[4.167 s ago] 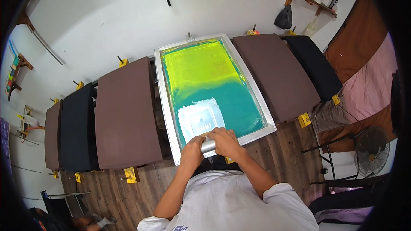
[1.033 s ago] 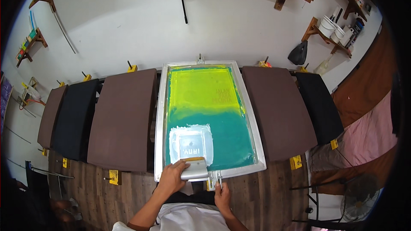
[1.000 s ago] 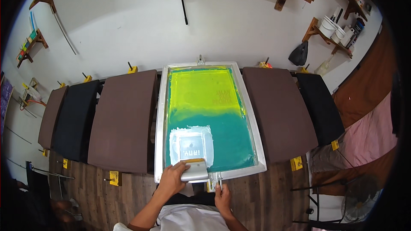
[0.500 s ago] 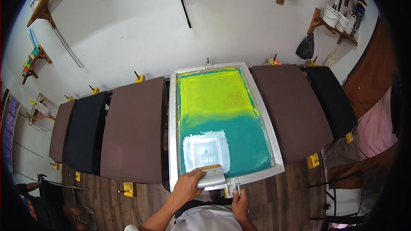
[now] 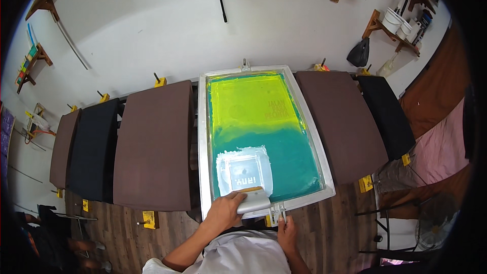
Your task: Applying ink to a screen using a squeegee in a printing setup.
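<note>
A silver-framed screen lies in front of me, its mesh coated yellow-green toward the back and teal toward me, with a pale patch of ink at the front left. My left hand grips a metal squeegee with a tan blade, resting over the near edge of that patch. My right hand is closed on the metal clamp at the middle of the frame's near edge; some of its fingers are hidden.
Brown pallets and black pallets with yellow brackets flank the screen. Shelves with supplies hang on the wall behind. A fan and pink fabric are at right. Another person is at the lower left.
Four seconds ago both hands held the squeegee; my right hand has since moved down to the clamp. Over the last second my hands have barely moved; the view has shifted slightly.
</note>
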`<state>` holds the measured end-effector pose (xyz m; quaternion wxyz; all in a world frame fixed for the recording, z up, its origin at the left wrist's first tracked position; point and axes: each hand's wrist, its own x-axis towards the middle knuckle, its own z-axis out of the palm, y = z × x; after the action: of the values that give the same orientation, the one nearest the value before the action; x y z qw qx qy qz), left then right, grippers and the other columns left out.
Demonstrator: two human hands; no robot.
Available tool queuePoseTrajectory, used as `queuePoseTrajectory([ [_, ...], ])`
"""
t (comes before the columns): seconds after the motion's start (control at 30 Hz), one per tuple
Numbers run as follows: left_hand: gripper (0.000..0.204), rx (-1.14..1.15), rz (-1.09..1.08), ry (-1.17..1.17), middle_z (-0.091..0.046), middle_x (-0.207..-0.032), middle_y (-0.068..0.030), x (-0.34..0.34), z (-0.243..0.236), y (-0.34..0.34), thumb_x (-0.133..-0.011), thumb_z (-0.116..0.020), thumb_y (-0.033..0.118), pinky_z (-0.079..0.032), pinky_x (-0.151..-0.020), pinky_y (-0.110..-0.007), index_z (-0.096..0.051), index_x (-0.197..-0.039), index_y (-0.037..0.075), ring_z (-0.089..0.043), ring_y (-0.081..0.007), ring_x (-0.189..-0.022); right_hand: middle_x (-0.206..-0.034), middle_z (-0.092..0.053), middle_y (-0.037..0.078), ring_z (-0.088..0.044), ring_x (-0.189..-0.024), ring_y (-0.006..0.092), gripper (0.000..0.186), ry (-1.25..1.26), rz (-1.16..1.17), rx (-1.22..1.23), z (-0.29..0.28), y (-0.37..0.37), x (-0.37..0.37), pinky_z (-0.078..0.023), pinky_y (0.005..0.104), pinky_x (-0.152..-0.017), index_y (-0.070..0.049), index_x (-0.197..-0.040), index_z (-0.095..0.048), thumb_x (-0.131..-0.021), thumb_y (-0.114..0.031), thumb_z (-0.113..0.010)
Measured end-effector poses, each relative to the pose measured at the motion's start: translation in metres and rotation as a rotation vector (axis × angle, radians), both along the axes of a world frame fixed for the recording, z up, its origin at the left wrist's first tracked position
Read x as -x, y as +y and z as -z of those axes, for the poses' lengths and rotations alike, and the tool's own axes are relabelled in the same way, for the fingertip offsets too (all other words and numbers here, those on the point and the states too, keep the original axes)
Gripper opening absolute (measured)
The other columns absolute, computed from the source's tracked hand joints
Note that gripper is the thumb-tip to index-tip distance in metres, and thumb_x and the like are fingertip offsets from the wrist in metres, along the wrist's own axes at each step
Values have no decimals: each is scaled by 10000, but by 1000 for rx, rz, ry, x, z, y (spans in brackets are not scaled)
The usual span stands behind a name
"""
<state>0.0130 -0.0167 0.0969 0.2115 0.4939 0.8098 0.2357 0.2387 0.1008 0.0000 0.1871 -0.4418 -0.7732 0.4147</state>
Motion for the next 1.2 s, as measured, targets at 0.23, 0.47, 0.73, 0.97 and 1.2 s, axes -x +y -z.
queuePoseTrajectory([
  [0.23, 512, 40, -43, -24, -680, -1123, -194, 2, -4, 5, -697, -734, 76, -562, -810, -467, -612, -1194, 46, -689, -405, -871, -638, -586, 246, -603, -617, 457, 338, -107, -108, -4, -5, 10, -5, -430, 522, -530, -12, -796, -506, -973, -290, -578],
  [0.47, 477, 62, -74, -58, -695, -1075, -211, 9, -13, 10, -716, -752, 111, -560, -822, -447, -643, -1177, 58, -692, -391, -882, -625, -574, 239, -595, -613, 462, 333, -83, -123, -5, 3, 10, -5, -424, 528, -530, -24, -793, -501, -967, -295, -587],
  [0.73, 488, 79, -100, -42, -689, -1097, -194, 1, -11, 10, -716, -740, 84, -563, -834, -446, -625, -1190, 59, -690, -388, -899, -595, -548, 204, -573, -540, 390, 358, -39, -160, -58, 3, 13, -6, -405, 469, -494, -17, -783, -481, -992, -295, -567],
  [0.97, 519, 17, -101, 2, -655, -1183, -178, -8, -3, 3, -696, -725, 51, -561, -846, -443, -611, -1203, 60, -680, -381, -950, -611, -549, 200, -573, -552, 363, 364, -55, -166, 60, -12, 16, -4, -414, 445, -517, -15, -791, -480, -990, -305, -576],
  [1.2, 564, -61, -131, 25, -627, -1229, -162, -16, 7, -1, -661, -730, 33, -562, -851, -444, -611, -1211, 63, -669, -371, -981, -621, -536, 216, -541, -554, 379, 393, -29, -197, 117, 1, 25, -10, -400, 446, -517, -2, -787, -477, -988, -323, -583],
])
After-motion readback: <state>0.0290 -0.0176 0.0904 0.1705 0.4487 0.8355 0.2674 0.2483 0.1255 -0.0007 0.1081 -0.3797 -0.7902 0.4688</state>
